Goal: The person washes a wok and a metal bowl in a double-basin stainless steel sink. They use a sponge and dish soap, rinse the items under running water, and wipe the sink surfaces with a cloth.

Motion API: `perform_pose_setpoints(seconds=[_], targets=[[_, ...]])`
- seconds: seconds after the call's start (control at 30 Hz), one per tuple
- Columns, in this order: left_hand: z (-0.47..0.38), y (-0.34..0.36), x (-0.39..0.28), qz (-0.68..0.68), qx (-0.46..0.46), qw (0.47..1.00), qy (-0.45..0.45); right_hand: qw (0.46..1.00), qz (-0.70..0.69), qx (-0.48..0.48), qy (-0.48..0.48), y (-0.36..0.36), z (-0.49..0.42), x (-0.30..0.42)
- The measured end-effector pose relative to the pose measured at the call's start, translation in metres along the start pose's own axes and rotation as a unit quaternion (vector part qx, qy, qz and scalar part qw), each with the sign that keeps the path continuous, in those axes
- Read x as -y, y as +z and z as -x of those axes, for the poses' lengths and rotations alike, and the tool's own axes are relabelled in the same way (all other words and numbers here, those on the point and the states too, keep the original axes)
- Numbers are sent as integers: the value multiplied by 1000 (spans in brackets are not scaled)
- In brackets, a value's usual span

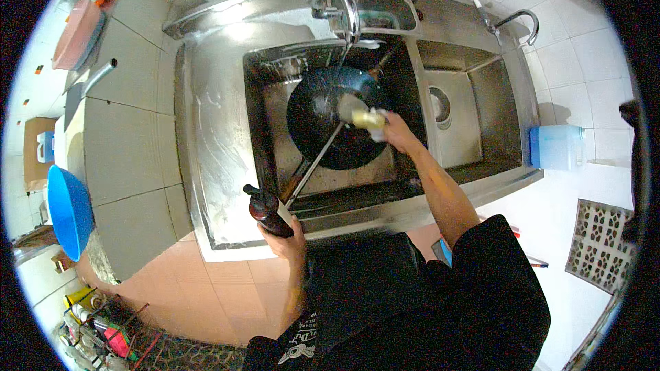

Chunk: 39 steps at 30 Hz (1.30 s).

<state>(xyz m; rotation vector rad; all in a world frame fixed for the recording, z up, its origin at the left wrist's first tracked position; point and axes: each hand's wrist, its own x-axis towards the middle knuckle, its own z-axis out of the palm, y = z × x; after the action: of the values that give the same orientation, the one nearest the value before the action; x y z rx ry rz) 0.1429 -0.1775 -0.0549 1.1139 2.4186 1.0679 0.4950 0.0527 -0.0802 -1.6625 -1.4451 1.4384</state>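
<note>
My left hand [286,239] is closed around a dark pump bottle [269,215] with a pale label, above the sink's front left corner. My right hand [402,134] holds a yellow sponge [370,119] with white foam on it. The sponge is over the round head of a metal cooking utensil [352,107], whose long handle slants down towards the bottle. Beneath lies a black wok [314,129] in the left basin. Water from the curved chrome faucet [352,15] runs down into the wok. Whether my left hand also touches the utensil's handle, I cannot tell.
The steel sink's right basin [456,149] has a round drain. A second faucet [531,26] stands at the back right. A blue jug [557,147] is beside the sink's right end. At left are a tiled ledge [134,149], a blue plastic basin [71,214] and a pink basin [77,36].
</note>
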Motion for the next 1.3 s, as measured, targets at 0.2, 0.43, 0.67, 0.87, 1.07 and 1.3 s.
perform_pose_setpoints(seconds=[0.2,0.43,0.67,0.87,1.07,1.3], targets=[[-1,0,-3,100,-18,995,2,975,-105,-59,-187,22,-106,103],[-1,-1,-12,64,-37,997,8,855,-518,22,-9,57,-111,162],[-8,-10,-12,104,36,993,-32,792,-605,75,-39,50,-104,187],[-22,-18,-32,95,52,993,42,906,-423,-13,-14,40,-93,187],[-80,21,-105,182,174,958,140,997,-36,-25,-63,58,-47,183],[-140,64,-201,174,363,911,89,964,81,-139,-213,62,-5,216]])
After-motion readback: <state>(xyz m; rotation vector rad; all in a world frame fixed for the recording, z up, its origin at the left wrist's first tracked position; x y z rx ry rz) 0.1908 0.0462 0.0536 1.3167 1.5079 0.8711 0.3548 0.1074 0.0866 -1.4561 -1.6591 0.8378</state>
